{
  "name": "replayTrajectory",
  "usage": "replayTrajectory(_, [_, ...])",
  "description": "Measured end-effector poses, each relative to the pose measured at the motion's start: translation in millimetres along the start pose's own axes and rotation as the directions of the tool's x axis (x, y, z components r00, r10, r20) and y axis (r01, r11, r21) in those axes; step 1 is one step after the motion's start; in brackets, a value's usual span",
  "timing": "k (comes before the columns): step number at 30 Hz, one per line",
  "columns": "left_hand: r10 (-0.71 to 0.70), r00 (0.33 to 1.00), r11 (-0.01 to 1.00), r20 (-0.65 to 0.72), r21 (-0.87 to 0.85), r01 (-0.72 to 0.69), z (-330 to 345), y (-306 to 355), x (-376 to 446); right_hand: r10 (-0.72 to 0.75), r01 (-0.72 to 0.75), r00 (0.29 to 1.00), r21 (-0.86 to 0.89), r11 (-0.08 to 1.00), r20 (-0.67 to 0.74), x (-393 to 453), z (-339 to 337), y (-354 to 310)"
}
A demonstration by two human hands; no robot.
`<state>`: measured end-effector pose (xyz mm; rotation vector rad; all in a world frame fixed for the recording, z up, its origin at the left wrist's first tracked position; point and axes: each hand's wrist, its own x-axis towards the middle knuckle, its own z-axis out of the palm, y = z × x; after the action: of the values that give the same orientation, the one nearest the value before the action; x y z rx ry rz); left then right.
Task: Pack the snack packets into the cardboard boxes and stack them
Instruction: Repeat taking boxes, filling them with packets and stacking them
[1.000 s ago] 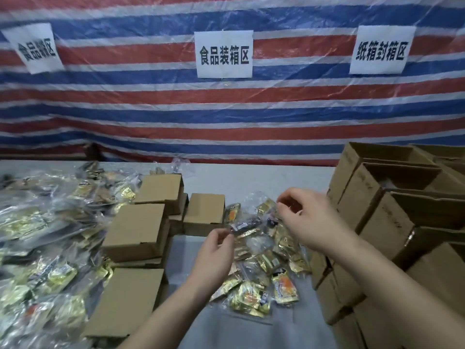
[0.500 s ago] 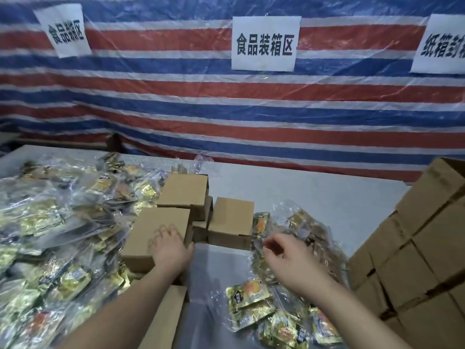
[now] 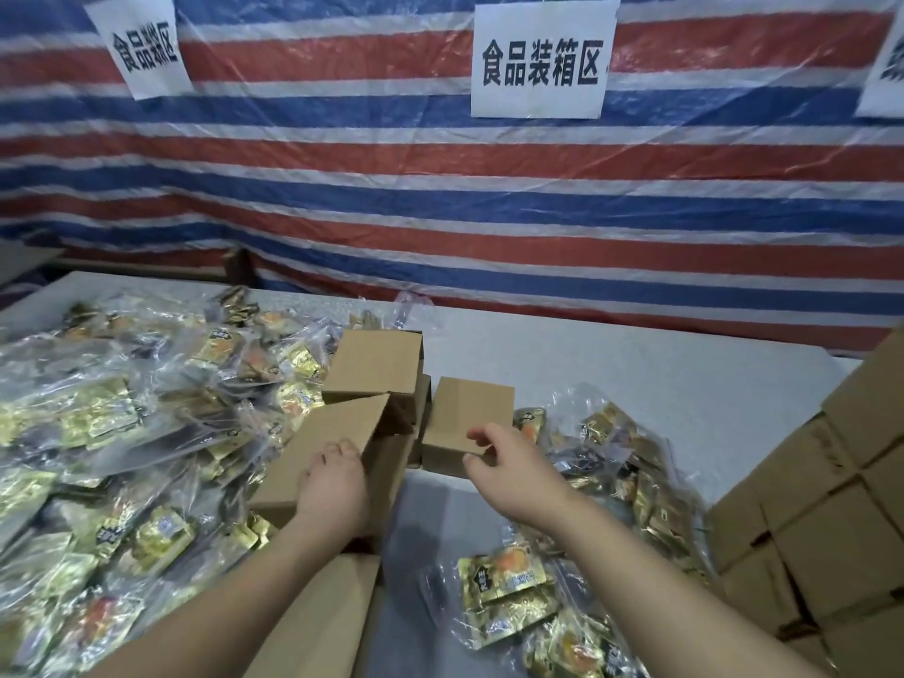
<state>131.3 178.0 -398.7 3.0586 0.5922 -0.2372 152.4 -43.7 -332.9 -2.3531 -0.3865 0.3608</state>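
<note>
The left hand point(image 3: 337, 486) rests with curled fingers on a cardboard box point(image 3: 323, 447) at centre frame, seemingly taking it for packing. The right hand point(image 3: 508, 457) hovers empty, fingers loosely curled. Next the box needs opening. Snack packets point(image 3: 518, 587) lie on the worktop point(image 3: 660, 379), lower right. A sign point(image 3: 542, 61) reads 食品装箱区.

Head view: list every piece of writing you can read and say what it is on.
"食品装箱区": middle white paper sign on the striped tarp.
Left white paper sign: begins "食品", the third character is garbled by a crease, ends "区".
Right white paper sign: cut off by the frame edge, unreadable.
Snack packets: black and gold printing, too blurred to read.
Cardboard boxes: no print visible.
</note>
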Motion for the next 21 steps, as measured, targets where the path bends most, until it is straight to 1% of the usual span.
replayTrajectory(2, [0.116,0.992,0.988,-0.045,-0.094,-0.12,-31,-8,-18,-0.02,0.02,1.0,-0.003,1.0,-0.009,3,-9,-11])
replayTrajectory(5, [0.269,0.951,0.949,-0.152,-0.127,-0.289,-76,-3,-52,-0.077,0.075,0.996,-0.053,0.996,-0.036,1,-27,-26])
replayTrajectory(7, [0.336,0.923,0.905,-0.187,-0.207,-0.371,-95,12,-69,-0.082,0.076,0.996,-0.146,0.986,-0.035,-3,-40,-28])
replayTrajectory(9, [0.384,0.905,0.843,-0.184,-0.331,-0.424,-104,31,-82,-0.044,0.031,0.998,-0.261,0.965,-0.046,-15,-52,-20])
replayTrajectory(13, [0.465,0.879,0.7,-0.107,-0.563,-0.439,-96,66,-98,-0.032,0.004,0.998,-0.429,0.903,-0.058,-56,-73,17])
replayTrajectory(15, [0.499,0.864,0.65,-0.072,-0.628,-0.428,-81,80,-105,0.001,-0.031,0.998,-0.46,0.887,-0.066,-85,-74,40])
replayTrajectory(16, [0.516,0.855,0.629,-0.047,-0.657,-0.416,-70,87,-111,0.026,-0.067,0.995,-0.463,0.884,-0.095,-100,-71,53])
replayTrajectory(18, [0.55,0.835,0.602,0.022,-0.703,-0.378,-42,102,-127,0.102,-0.155,0.985,-0.459,0.875,-0.14,-132,-56,80])
replayTrajectory(21, [0.554,0.826,0.616,0.101,-0.718,-0.325,12,118,-159,0.243,-0.281,0.959,-0.413,0.866,-0.143,-174,-19,121])
